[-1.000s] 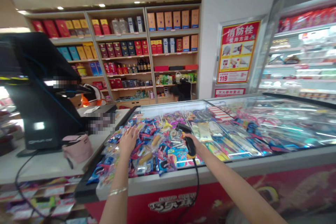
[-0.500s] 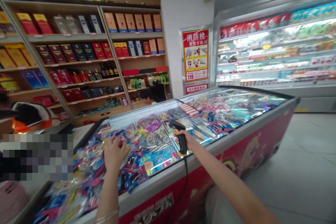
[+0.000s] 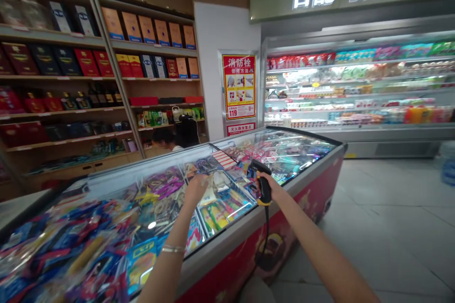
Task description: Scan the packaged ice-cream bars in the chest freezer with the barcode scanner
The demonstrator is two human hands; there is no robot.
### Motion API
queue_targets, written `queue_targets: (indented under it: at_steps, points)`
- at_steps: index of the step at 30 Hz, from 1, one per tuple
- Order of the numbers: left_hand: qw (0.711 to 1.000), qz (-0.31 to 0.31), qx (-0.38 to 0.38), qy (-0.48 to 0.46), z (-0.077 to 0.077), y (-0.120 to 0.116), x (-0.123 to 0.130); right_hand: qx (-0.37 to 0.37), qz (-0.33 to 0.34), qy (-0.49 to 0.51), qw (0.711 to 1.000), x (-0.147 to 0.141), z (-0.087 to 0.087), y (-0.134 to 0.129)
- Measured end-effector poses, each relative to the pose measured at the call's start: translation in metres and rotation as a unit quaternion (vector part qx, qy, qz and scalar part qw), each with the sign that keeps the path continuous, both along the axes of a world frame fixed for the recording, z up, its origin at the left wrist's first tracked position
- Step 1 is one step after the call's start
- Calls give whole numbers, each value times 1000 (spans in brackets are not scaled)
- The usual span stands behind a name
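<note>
My right hand is wrapped round the grip of a black and yellow barcode scanner, its cord hanging down past the freezer's front. The scanner is over the glass near the freezer's front edge. My left hand, a metal bracelet on its wrist, hovers over the middle of the chest freezer. Its fingers are curled; what they hold, if anything, I cannot make out. Beneath and beside it are pale ice cream packs and yellow-green packs. Colourful snack packets lie heaped at the left.
Wooden shelves with boxed bottles stand behind the freezer at the left. A person is partly visible beyond the freezer. A lit open chiller runs along the right wall, with tiled floor in front of it.
The view has swung to the right. My left hand has left the heaped packets and moved right, nearer the scanner. The scanner stays in my right hand.
</note>
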State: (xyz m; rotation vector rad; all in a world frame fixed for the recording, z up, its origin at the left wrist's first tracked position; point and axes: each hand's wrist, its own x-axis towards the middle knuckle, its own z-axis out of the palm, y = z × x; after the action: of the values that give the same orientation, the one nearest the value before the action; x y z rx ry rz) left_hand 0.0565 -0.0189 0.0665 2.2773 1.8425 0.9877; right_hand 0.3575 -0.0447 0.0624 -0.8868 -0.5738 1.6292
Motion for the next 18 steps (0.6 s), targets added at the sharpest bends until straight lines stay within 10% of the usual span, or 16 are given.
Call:
queue_targets:
  at_steps: [11, 18]
  points:
    - [989, -5, -141, -32, -6, 88, 142, 36, -54, 50, 997, 85, -26, 46]
    - [981, 30, -191, -26, -19, 110, 172, 22, -35, 40, 998, 89, -38, 58]
